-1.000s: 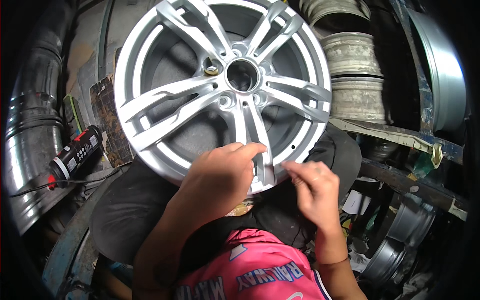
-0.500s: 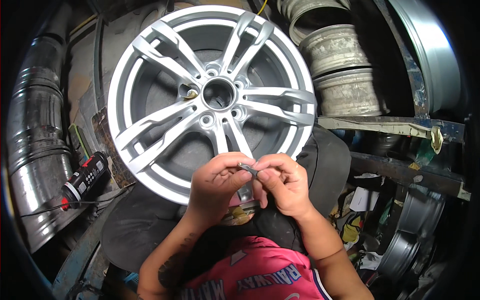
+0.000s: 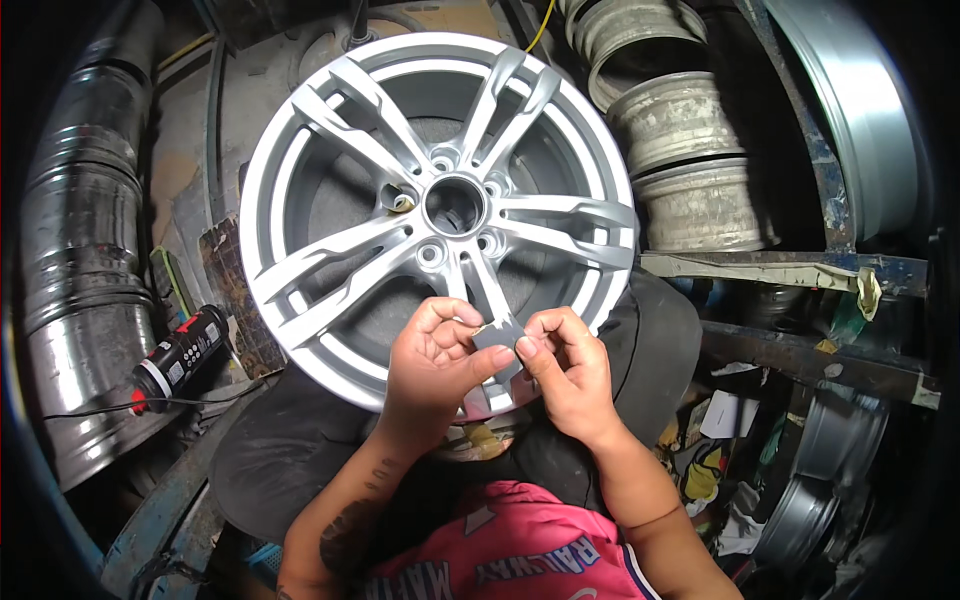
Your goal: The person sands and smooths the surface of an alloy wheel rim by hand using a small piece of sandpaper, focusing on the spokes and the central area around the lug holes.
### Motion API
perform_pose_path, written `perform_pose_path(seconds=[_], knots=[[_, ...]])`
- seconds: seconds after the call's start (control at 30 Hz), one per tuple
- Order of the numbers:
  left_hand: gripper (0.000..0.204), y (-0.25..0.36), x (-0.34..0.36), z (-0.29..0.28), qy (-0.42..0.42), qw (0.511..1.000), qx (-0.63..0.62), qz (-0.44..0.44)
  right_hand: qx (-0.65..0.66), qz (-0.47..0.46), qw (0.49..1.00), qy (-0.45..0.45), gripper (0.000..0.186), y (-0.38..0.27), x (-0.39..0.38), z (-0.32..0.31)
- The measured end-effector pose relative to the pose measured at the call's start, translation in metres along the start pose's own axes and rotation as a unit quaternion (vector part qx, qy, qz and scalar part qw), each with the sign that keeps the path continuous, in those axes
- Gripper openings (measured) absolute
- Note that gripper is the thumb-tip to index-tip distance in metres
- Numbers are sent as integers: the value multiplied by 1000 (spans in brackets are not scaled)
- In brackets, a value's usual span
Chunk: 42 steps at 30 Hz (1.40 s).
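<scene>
A small dark grey sheet [image 3: 494, 341], which looks like a piece of sandpaper, is spread between my hands over the wheel's near spoke. My left hand [image 3: 432, 362] pinches its left side with the thumb on top. At its right edge, my right hand [image 3: 567, 368] grips it between thumb and fingertips. Beneath lies a silver alloy wheel rim [image 3: 262, 212], face up in front of me, its near edge by my lap. A small brownish rolled piece [image 3: 402, 203] sits beside the hub, in a lug hole or just at it.
A black spray can [image 3: 182, 357] with red ends lies at the left, near a stack of shiny rims [image 3: 85, 235]. Dusty rims [image 3: 695, 205] stand at the back right, behind a metal rack bar [image 3: 780, 268]. More rims [image 3: 800, 520] and scraps lie lower right.
The grey sheet was folded small between my fingertips and now shows a wider flat face. My hands have moved slightly apart. The whole view has shifted a little.
</scene>
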<state>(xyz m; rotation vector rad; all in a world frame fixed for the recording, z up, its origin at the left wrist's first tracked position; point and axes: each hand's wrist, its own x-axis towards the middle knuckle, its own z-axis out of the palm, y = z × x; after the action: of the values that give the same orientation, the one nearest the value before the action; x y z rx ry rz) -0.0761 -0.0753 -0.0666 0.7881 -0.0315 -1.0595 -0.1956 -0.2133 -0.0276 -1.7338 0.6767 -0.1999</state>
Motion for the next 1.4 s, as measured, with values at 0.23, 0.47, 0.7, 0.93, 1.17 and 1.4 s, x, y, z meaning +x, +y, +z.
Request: perform_pose_path(seconds=[0.23, 0.47, 0.7, 0.93, 1.17, 1.4], knots=[[21, 7, 3, 4, -52, 990, -91, -99, 165, 53, 985, 19, 15, 1, 4, -5], [26, 10, 6, -4, -55, 995, -52, -72, 272, 67, 960, -17, 18, 0, 7, -15], [26, 12, 5, -11, -81, 993, 48, -72, 258, 64, 942, -206, 38, -10, 3, -32], [10, 13, 7, -15, -125, 976, 76, -164, 131, -28, 988, -82, 21, -6, 2, -26], [23, 4, 2, -6, -24, 975, 215, 41, -27, -89, 996, 16, 11, -8, 6, -19], [11, 11, -1, 8, 4, 924, 366, 114, 61, -11, 998, 17, 11, -5, 2, -14]])
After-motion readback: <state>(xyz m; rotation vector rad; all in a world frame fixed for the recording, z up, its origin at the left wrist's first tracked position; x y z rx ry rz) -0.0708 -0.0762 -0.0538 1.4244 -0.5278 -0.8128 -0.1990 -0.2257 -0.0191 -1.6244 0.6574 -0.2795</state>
